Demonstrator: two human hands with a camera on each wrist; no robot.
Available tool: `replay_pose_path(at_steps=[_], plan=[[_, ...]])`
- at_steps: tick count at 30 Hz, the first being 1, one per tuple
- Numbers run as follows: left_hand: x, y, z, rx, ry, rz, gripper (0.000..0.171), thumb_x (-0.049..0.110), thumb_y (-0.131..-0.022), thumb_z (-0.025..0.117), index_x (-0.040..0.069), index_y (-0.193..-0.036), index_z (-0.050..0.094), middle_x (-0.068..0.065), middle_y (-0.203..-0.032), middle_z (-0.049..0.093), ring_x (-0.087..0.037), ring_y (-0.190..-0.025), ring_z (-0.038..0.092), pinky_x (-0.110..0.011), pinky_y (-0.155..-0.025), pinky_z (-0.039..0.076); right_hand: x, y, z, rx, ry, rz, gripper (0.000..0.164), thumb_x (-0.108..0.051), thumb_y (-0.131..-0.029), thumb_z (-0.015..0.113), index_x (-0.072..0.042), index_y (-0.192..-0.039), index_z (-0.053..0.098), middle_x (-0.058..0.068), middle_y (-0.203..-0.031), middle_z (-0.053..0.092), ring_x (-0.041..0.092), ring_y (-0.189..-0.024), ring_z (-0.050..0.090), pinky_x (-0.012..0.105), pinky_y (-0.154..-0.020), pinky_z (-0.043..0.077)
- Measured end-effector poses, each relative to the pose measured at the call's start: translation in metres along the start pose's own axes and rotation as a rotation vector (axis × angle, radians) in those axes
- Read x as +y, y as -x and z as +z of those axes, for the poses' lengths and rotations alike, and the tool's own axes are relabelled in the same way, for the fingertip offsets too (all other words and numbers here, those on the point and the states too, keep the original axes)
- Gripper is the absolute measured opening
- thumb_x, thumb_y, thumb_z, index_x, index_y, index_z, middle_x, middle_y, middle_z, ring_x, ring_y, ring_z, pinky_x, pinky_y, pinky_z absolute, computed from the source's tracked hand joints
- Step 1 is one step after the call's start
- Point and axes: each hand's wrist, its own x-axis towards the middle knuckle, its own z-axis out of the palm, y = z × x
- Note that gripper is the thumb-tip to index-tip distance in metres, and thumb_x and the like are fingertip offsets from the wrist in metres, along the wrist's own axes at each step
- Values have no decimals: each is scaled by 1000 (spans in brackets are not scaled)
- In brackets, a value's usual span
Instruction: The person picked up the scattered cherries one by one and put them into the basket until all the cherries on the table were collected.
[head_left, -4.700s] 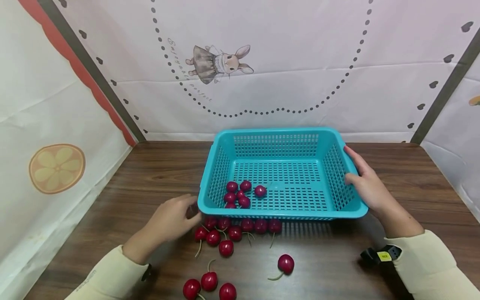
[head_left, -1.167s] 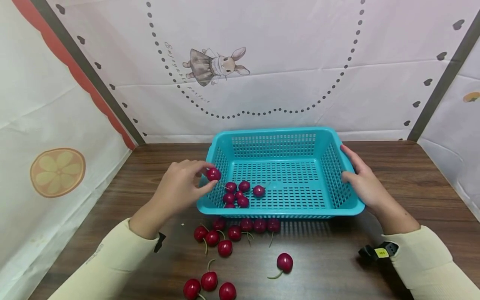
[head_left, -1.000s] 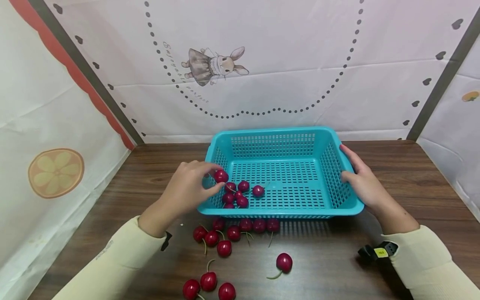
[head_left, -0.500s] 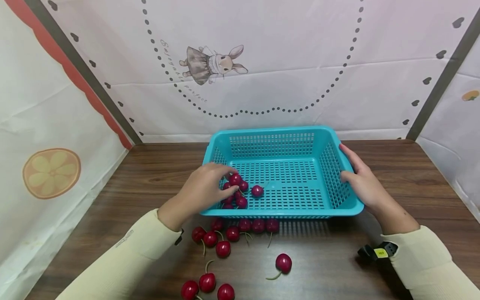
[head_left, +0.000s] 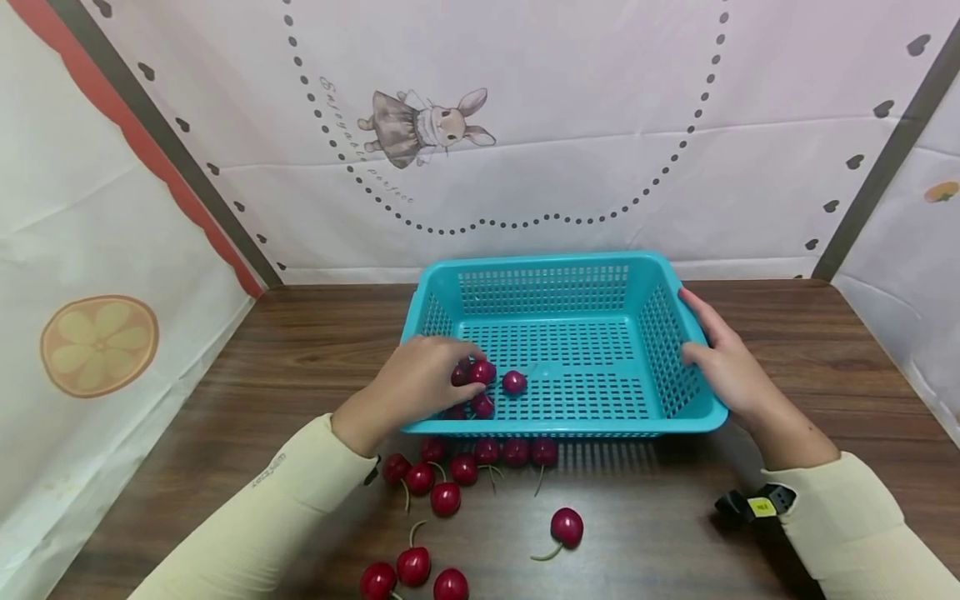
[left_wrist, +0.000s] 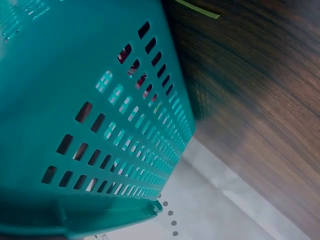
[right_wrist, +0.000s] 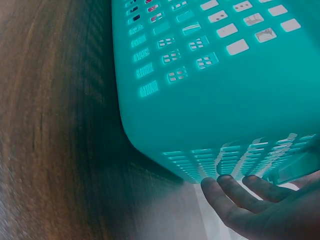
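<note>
A turquoise plastic basket point(head_left: 555, 427) with slotted walls sits on the wooden table. My left hand point(head_left: 423, 377) reaches over its left side, and thumb and forefinger pinch a red cherry point(head_left: 483, 372) low in the basket's left part. Other cherries lie around those fingertips, some hidden by the hand; one cherry point(head_left: 513, 382) lies slightly to the right. On the far side, my right hand point(head_left: 731, 371) grips the basket's right edge, thumb over the rim. Its fingers point(right_wrist: 240, 195) lie along the outer wall in the right wrist view. Only the basket's slotted wall point(left_wrist: 45, 95) fills the left wrist view.
Several stemmed cherries point(head_left: 446, 498) lie on the table point(head_left: 645, 533) before the basket's front wall. Closer in are a lone cherry point(head_left: 567, 527) and a small group including another cherry point(head_left: 413, 567). A printed cloth point(head_left: 585, 125) stands behind the basket.
My left hand picked up a cherry from the table beside the basket, carried it over the left rim, and lowered it rightward among the others inside. My right hand stays on the basket's edge.
</note>
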Motion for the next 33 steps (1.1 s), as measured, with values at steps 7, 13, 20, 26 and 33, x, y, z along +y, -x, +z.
replay_pose_path(at_steps=[7,13,20,26,33], plan=[[0,-1,3,-43,-83,-13,43,47,-73,72,22,-107,66,7,-83,70,-9,-73,62,-40,-85,47,0,0,0,-5,-10,1,75,-2,-89,35,-33,-148,0,9,-156,3,47,-133,20,67,-89,35],[3,-2,1,-54,-123,-45,43,49,-72,72,20,-102,63,8,-73,66,-8,-66,57,-38,-81,47,-3,0,1,2,-15,12,75,-3,-88,36,-36,-147,2,8,-155,4,44,-133,22,66,-89,37],[5,-3,1,-73,-162,-48,40,51,-73,70,19,-98,68,6,-73,68,-10,-70,59,-37,-81,44,-2,1,-1,-8,-8,1,75,-3,-89,35,-34,-147,0,10,-155,2,47,-133,21,68,-88,35],[4,-3,3,-76,-185,-38,36,51,-74,69,19,-91,69,9,-63,62,-8,-63,54,-36,-79,44,-3,2,-1,-8,-14,7,75,-3,-89,35,-34,-147,0,10,-155,2,46,-133,21,68,-88,35],[3,-2,4,-73,-194,-36,37,51,-75,68,19,-94,70,8,-65,64,-8,-64,55,-36,-80,44,-2,1,0,-10,-10,11,74,-3,-89,34,-33,-147,-1,10,-156,1,47,-133,20,68,-88,35]])
